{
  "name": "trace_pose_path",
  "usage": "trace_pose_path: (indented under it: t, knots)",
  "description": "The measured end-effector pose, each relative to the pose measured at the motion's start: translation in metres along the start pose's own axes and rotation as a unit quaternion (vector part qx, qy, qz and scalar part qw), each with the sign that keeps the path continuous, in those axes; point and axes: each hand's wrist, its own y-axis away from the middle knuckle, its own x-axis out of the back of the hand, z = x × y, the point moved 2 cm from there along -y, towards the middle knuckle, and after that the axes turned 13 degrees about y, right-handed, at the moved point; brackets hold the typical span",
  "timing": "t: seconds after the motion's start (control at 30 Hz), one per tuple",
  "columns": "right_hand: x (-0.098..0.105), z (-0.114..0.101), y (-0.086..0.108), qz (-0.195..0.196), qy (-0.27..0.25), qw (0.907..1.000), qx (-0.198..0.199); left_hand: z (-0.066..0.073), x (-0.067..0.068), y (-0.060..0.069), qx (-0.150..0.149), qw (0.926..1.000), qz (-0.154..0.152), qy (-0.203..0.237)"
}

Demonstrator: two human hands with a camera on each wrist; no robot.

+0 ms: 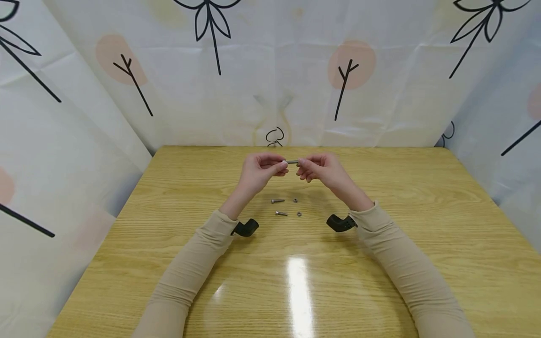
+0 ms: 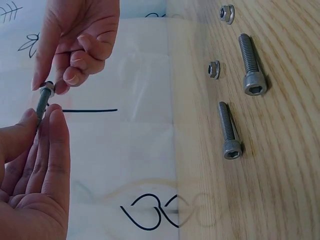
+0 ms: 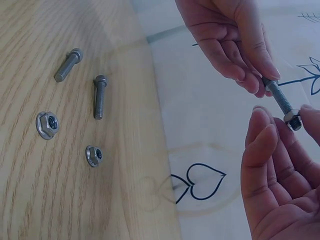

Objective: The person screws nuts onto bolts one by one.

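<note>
We're seeing two loose bolts and two loose nuts lying on the table. Above the table, left hand is pinching one end of the held bolt, right hand the fitted nut near its other. Patterned cloth is hanging behind the table.

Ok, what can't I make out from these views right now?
Head view: the held nut, too small and covered by the fingertips of the right hand.
Left wrist view: the head of the held bolt, hidden by the left hand.
Right wrist view: part of the right hand, cut off by the right edge.
Head view: threads inside the loose nuts, too small.
</note>
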Motion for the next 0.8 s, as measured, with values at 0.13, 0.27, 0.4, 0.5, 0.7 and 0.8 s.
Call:
trace_pose_path:
  t: [0.13,0.27,0.4,0.5,0.7,0.8]
  knots:
    - [-0.0007,0.0001,-0.0003,-0.003,-0.013,0.9999,-0.005,-0.0002,0.0008,0.0003,-0.001,1.0000,-0.001,0.002]
    - [-0.0001,-0.0019,0.0017,-0.003,-0.028,0.9994,0.019,0.0001,0.0017,0.0008,-0.007,1.0000,-0.004,-0.001]
    - [0.0000,-0.0021,0.0015,-0.001,-0.017,0.9994,0.029,0.0008,0.0010,0.0018,-0.013,0.9999,-0.005,-0.005]
    - [-0.0011,-0.0007,-0.0003,0.001,-0.002,0.9999,0.014,0.0002,-0.0004,0.0024,-0.012,0.9999,-0.008,-0.006]
    - [-0.0020,0.0010,-0.0001,-0.004,-0.017,0.9997,-0.016,-0.0029,-0.0001,0.0027,-0.001,1.0000,-0.004,-0.007]
    - [-0.0006,0.0005,0.0017,-0.002,-0.022,0.9998,0.001,-0.0034,0.0008,0.0024,0.001,1.0000,-0.001,-0.003]
